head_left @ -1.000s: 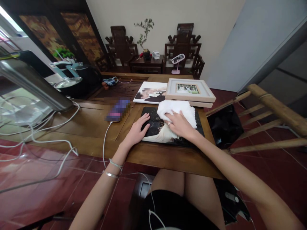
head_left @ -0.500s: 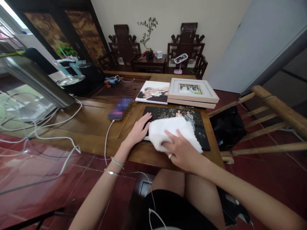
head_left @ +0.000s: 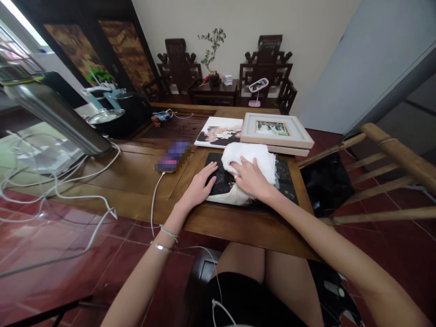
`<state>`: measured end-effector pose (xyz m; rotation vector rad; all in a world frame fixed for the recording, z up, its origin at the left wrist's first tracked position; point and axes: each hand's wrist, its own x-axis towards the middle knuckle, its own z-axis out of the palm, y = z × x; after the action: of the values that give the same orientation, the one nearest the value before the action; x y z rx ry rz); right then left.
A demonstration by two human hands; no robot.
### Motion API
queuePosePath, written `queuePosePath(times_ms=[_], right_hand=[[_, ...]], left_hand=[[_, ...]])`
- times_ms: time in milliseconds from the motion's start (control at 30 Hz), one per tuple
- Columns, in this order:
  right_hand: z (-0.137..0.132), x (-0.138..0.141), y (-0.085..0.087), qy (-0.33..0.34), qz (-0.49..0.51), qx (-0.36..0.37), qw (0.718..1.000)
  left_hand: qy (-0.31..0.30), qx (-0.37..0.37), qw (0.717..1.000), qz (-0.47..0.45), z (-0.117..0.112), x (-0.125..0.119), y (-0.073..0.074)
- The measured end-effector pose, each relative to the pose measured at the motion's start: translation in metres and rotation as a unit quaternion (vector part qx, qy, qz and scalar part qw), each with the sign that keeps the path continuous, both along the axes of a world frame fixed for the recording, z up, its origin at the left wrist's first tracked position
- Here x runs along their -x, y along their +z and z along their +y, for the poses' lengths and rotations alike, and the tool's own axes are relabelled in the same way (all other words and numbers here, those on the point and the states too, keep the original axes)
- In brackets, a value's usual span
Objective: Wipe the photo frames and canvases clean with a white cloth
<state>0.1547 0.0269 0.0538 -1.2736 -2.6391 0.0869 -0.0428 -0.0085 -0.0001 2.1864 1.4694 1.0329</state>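
A dark photo print [head_left: 218,172] lies flat near the front edge of the wooden table, with a pale dress showing at its lower side. On its left edge my left hand [head_left: 200,184] rests flat, fingers stretched out and holding nothing. My right hand [head_left: 250,177] grips a folded white towel [head_left: 264,156] and presses it on the upper part of the print. Some fingers are tucked into the towel's fold. The towel and my right hand hide much of the picture.
Behind the print lie a white photo panel [head_left: 218,131] and stacked wooden frames [head_left: 282,129]. To the left are a phone [head_left: 172,156] on a cable, a steel flask [head_left: 68,118] and loose white cords [head_left: 85,193]. A bamboo chair [head_left: 384,168] stands to the right.
My right hand has slid the towel away from me, from the print's near side to its far side, uncovering the pale dress. My left hand stays at the left edge.
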Motion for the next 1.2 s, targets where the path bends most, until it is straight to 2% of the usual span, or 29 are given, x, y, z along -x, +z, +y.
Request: queuePosePath(times_ms=[100, 233, 300, 367, 500, 633, 767, 867, 933, 1067, 1133, 1200], right_hand=[[-0.04, -0.005, -0.005, 0.039, 0.0, 0.006, 0.999], [-0.094, -0.02, -0.001, 0.117, -0.009, 0.062, 0.991], [-0.111, -0.027, 0.002, 0.151, -0.012, 0.088, 0.985], [-0.117, -0.035, 0.005, 0.179, -0.009, 0.101, 0.979], [-0.096, -0.049, 0.004, 0.182, 0.024, 0.097, 0.978], [-0.05, -0.055, 0.001, 0.101, 0.026, 0.051, 0.993], [-0.007, -0.038, 0.001, 0.02, -0.005, 0.01, 1.0], [0.006, -0.011, 0.002, 0.002, -0.011, -0.005, 1.0], [0.003, 0.006, 0.002, 0.039, -0.008, 0.001, 0.999], [-0.022, 0.026, 0.0, 0.176, -0.016, 0.023, 0.984], [-0.038, 0.023, 0.0, 0.227, -0.019, 0.024, 0.973], [-0.051, 0.013, 0.004, 0.265, -0.017, 0.034, 0.964]], left_hand=[[-0.001, 0.003, 1.0, 0.0, 0.0, 0.0, 0.001], [-0.006, 0.003, 1.0, 0.002, 0.0, 0.0, 0.002], [-0.007, 0.001, 1.0, 0.0, 0.0, 0.0, 0.003], [-0.005, 0.0, 1.0, -0.001, 0.0, 0.0, 0.003], [-0.001, 0.003, 1.0, -0.001, 0.0, 0.0, 0.001], [0.001, 0.0, 1.0, -0.002, 0.001, -0.001, 0.0], [0.004, -0.015, 1.0, -0.013, -0.002, -0.003, 0.004], [-0.001, -0.037, 0.998, -0.052, -0.007, -0.002, 0.009], [0.0, -0.04, 0.994, -0.102, -0.008, 0.0, 0.011], [0.031, -0.029, 0.978, -0.206, -0.007, 0.004, 0.008], [0.049, -0.028, 0.977, -0.206, -0.006, 0.004, 0.006], [0.057, -0.029, 0.983, -0.169, -0.006, 0.003, 0.005]])
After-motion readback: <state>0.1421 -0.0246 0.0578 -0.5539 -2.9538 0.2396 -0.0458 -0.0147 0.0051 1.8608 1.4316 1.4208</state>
